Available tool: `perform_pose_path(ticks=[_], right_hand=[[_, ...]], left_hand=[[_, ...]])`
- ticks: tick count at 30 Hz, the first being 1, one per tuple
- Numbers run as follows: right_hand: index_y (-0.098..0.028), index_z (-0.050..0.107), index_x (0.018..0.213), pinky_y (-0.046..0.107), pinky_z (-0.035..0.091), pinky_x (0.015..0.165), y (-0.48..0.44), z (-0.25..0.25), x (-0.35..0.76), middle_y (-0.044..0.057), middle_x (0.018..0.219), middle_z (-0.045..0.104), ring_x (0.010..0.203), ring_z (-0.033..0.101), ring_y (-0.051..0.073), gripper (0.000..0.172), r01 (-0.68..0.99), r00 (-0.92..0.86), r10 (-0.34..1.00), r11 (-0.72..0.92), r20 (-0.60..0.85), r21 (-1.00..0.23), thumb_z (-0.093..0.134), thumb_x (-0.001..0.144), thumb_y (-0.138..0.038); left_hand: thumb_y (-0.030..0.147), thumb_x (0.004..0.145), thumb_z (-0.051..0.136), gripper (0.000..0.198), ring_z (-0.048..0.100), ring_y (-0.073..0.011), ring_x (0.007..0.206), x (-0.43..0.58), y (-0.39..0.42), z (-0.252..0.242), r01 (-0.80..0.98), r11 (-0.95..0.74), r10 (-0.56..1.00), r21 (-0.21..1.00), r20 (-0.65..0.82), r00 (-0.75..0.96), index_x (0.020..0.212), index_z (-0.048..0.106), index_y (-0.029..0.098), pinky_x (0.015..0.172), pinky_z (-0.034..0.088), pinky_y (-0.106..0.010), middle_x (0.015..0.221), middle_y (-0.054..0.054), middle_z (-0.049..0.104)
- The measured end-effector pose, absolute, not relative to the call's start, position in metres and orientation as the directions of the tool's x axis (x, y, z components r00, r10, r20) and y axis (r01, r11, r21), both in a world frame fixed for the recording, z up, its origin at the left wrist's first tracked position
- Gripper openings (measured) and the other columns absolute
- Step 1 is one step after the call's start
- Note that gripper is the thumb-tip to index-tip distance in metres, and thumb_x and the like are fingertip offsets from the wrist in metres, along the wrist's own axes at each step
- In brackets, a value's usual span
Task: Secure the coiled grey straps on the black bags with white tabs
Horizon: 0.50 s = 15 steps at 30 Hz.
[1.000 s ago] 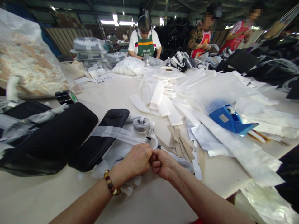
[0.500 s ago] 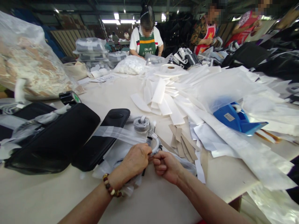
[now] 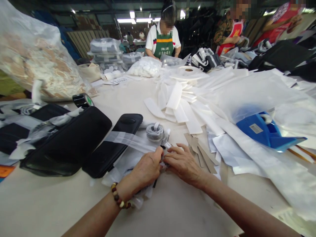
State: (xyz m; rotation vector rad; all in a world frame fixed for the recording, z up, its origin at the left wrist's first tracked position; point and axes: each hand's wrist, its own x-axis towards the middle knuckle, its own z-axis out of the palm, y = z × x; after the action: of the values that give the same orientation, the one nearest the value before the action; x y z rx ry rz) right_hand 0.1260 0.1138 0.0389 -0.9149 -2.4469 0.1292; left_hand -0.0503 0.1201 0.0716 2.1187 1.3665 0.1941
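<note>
Both hands are at work at the front centre of the table (image 3: 98, 210), on a plastic-wrapped handle (image 3: 167, 144) that lies between them and is largely covered by the fingers. The left hand (image 3: 145, 168), a beaded bracelet (image 3: 118, 197) at its wrist, has its fingers curled in at the near left side of the handle; what they pinch, if anything, is hidden, so the hold cannot be told. The right hand (image 3: 184, 164) reaches in from the opposite side, fingers extended and slightly spread over the handle; its thumb is obscured, and whether it grips cannot be told. A coiled strap (image 3: 155, 131) lies just beyond the handle. To the left is a slim black bag (image 3: 105, 158), set at a slant, with a translucent band (image 3: 128, 140) across it. A larger black bag (image 3: 69, 141) lies further left, with a tape roll (image 3: 83, 100) just behind it. Brown strips (image 3: 197, 149) lie near the right hand, white strips (image 3: 181, 113) beyond them, and a blue holder (image 3: 259, 130) well to the right. Across the table, a person in a green apron (image 3: 164, 44) stands with head bowed.
</note>
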Motion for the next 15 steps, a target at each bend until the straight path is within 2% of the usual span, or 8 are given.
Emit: perform_pose_path(ticks=[4,7,11,15], right_hand=[[-0.019,0.062,0.096,0.034,0.029,0.089,0.124,0.043,0.128,0.003,0.096,0.067,0.097,0.054,0.018,0.014,0.492,-0.725,0.589,0.806,0.358,-0.329,0.058,0.087,-0.029],[-0.018,0.064,0.089,0.033,0.031,0.084,0.127,0.041,0.127,0.002,0.087,0.068,0.09,0.055,0.016,0.018,0.441,-0.712,0.57,0.818,0.41,-0.37,0.05,0.091,-0.03],[-0.018,0.064,0.086,0.034,0.032,0.084,0.131,0.035,0.127,0.003,0.088,0.067,0.089,0.055,0.017,0.024,0.372,-0.735,0.514,0.851,0.442,-0.37,0.047,0.092,-0.034],[-0.017,0.064,0.087,0.035,0.034,0.083,0.133,0.031,0.129,0.005,0.086,0.067,0.088,0.055,0.017,0.026,0.36,-0.747,0.482,0.872,0.458,-0.331,0.04,0.095,-0.024]], left_hand=[[0.003,0.072,0.052,0.03,0.057,-0.0176,0.076,-0.051,0.119,0.071,0.762,-0.273,0.859,0.587,-0.209,0.468,0.093,0.04,0.02,0.065,0.037,-0.025,0.08,0.0,0.058],[0.003,0.073,0.05,0.027,0.057,-0.0187,0.077,-0.052,0.118,0.071,0.756,-0.271,0.848,0.596,-0.224,0.48,0.09,0.039,0.02,0.065,0.037,-0.026,0.081,-0.001,0.058],[0.003,0.075,0.044,0.022,0.056,-0.0191,0.075,-0.052,0.119,0.069,0.744,-0.282,0.837,0.606,-0.224,0.499,0.088,0.038,0.021,0.062,0.035,-0.027,0.08,-0.002,0.057],[0.001,0.074,0.041,0.024,0.055,-0.0171,0.072,-0.052,0.121,0.066,0.717,-0.293,0.827,0.632,-0.209,0.523,0.086,0.036,0.021,0.061,0.034,-0.026,0.078,-0.001,0.055]])
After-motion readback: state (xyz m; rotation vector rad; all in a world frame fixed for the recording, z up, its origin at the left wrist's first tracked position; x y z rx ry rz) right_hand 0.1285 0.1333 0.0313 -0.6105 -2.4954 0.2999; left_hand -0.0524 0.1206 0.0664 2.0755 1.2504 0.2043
